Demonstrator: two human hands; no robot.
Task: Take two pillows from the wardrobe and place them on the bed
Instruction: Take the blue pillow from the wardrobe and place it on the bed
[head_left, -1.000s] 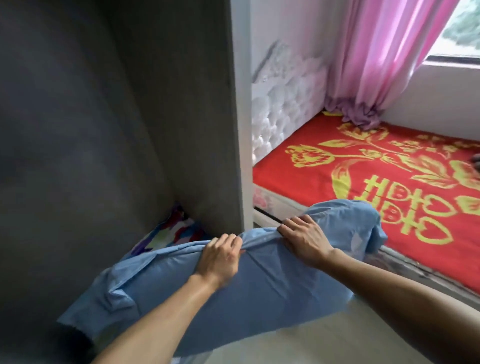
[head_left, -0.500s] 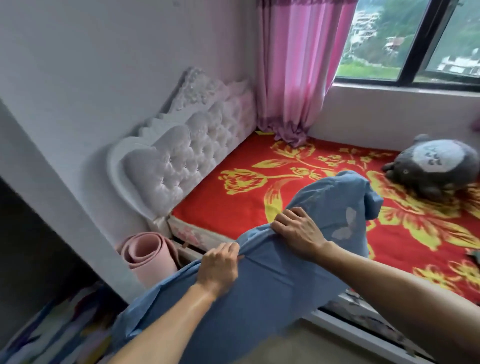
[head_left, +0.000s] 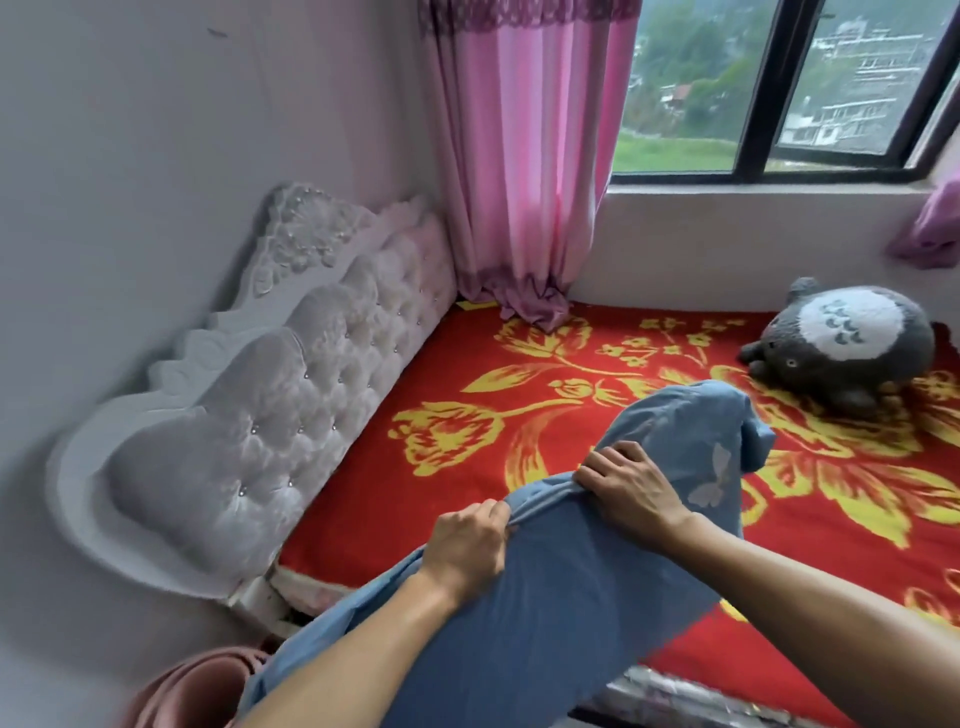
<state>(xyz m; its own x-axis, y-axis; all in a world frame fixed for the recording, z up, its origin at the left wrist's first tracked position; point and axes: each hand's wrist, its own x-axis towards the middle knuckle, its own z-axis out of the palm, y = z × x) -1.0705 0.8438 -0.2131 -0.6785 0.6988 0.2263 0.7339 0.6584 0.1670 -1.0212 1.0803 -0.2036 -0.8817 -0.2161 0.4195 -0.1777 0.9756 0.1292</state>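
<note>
The carry-to-bed step is in hand; the left hand (head_left: 467, 545) and right hand (head_left: 631, 486) each pinch the top edge of the blue pillow (head_left: 571, 597), held at lower centre over the near edge of the red bed (head_left: 415, 519); next, I judge, it needs lowering toward the headboard (head_left: 270, 415) at left.

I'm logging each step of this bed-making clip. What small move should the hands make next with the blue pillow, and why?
Probably carry the blue pillow forward and left, then lower it by the headboard. Both the left hand and right hand hold its top edge in a closed grip, it hangs over the bed edge, and the red cover near the headboard lies bare.
</note>
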